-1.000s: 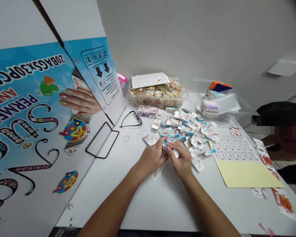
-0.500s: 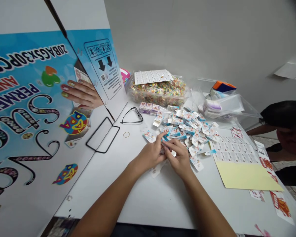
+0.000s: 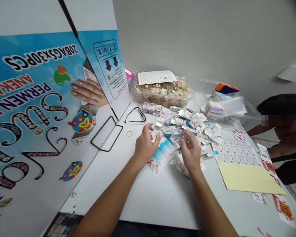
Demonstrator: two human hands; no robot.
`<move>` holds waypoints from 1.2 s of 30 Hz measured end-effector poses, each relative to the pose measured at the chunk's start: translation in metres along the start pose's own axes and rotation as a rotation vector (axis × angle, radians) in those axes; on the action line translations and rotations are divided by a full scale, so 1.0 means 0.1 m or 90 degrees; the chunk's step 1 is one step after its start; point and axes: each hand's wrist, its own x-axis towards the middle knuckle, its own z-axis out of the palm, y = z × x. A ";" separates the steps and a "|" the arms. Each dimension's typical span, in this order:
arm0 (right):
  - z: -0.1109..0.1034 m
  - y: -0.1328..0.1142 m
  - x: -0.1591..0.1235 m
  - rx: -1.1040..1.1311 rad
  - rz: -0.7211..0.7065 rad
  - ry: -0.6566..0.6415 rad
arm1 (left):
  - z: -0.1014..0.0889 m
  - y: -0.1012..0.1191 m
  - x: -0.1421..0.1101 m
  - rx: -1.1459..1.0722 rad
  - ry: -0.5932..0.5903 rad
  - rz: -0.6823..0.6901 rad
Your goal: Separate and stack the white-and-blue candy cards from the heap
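My left hand [image 3: 146,143] is raised over the table, its fingers spread and curved with nothing between them. Beside it lies a flat printed blue-and-white piece [image 3: 162,153], perhaps a bag or fanned cartons. At the near edge of the pile of small white-and-blue cartons [image 3: 179,121], my right hand [image 3: 191,151] has loosely curled fingers, thumb and forefinger apart, and I see nothing held in it. Partly beneath that hand is a small clear packet [image 3: 182,167] with printed cartons inside. Many of the piled cartons have open flaps.
A clear tub [image 3: 160,98] of colourful small pieces stands behind the pile, a printed sheet on top. Right of it is another clear tub [image 3: 246,113]. A large printed box [image 3: 39,98] walls the left. Eyeglasses [image 3: 135,115], a yellow sheet [image 3: 246,176] and a person [image 3: 283,128] are around.
My hands were together over a small item; now they are apart, the right one at the pile's near edge. The blue-and-white printed piece and the clear packet now show between and below them.
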 end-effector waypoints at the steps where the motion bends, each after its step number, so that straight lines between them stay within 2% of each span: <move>1: 0.01 -0.05 -0.03 -0.061 -0.030 -0.081 | 0.00 -0.01 0.01 -0.001 0.007 -0.009; 5: 0.10 -0.22 -0.24 -0.260 -0.162 -0.524 | 0.00 -0.05 0.04 -0.024 0.020 -0.045; 7: 0.16 -0.25 -0.35 -0.369 -0.193 -0.645 | -0.01 -0.08 0.05 -0.042 0.029 -0.060; 9: 0.20 -0.24 -0.43 -0.463 -0.210 -0.680 | -0.01 -0.11 0.07 -0.049 0.037 -0.074; 11: 0.24 -0.24 -0.46 -0.509 -0.237 -0.680 | -0.01 -0.14 0.09 -0.050 0.038 -0.088; 14: 0.27 -0.28 -0.42 -0.486 -0.272 -0.678 | -0.02 -0.19 0.13 -0.080 0.030 -0.113; 17: 0.28 -0.32 -0.38 -0.450 -0.317 -0.638 | -0.01 -0.24 0.19 -0.219 0.019 -0.180; 19: 0.23 -0.33 -0.36 -0.458 -0.387 -0.520 | 0.01 -0.24 0.21 -0.375 0.029 -0.289; 20: 0.19 -0.33 -0.35 -0.460 -0.428 -0.421 | 0.02 -0.22 0.22 -0.437 0.041 -0.344; 22: 0.07 -0.31 -0.33 -0.447 -0.488 -0.173 | 0.06 -0.15 0.19 -0.543 0.059 -0.425; 23: 0.02 -0.31 -0.32 -0.432 -0.505 -0.060 | 0.07 -0.09 0.16 -0.587 0.043 -0.439; 24: -0.03 -0.30 -0.31 -0.418 -0.513 0.027 | 0.08 -0.03 0.12 -0.661 -0.004 -0.444; 25: -0.06 -0.29 -0.30 -0.409 -0.518 0.080 | 0.09 0.03 0.07 -0.741 -0.087 -0.442; 26: -0.07 -0.29 -0.29 -0.405 -0.527 0.091 | 0.08 0.09 0.03 -0.810 -0.193 -0.432; 27: -0.06 -0.29 -0.29 -0.404 -0.544 0.062 | 0.08 0.15 -0.01 -0.866 -0.295 -0.419; 28: -0.03 -0.30 -0.30 -0.402 -0.565 0.008 | 0.07 0.19 -0.04 -0.907 -0.371 -0.413; 29: 0.02 -0.30 -0.31 -0.398 -0.582 -0.060 | 0.06 0.22 -0.06 -0.937 -0.412 -0.422; 30: 0.07 -0.31 -0.32 -0.392 -0.591 -0.132 | 0.06 0.23 -0.07 -0.958 -0.417 -0.444; 32: 0.15 -0.32 -0.34 -0.373 -0.574 -0.241 | 0.05 0.22 -0.06 -0.963 -0.350 -0.500; 34: 0.19 -0.32 -0.35 -0.349 -0.518 -0.238 | 0.06 0.19 -0.04 -0.936 -0.279 -0.529; 36: 0.18 -0.33 -0.33 -0.339 -0.442 -0.151 | 0.07 0.15 -0.04 -0.913 -0.277 -0.517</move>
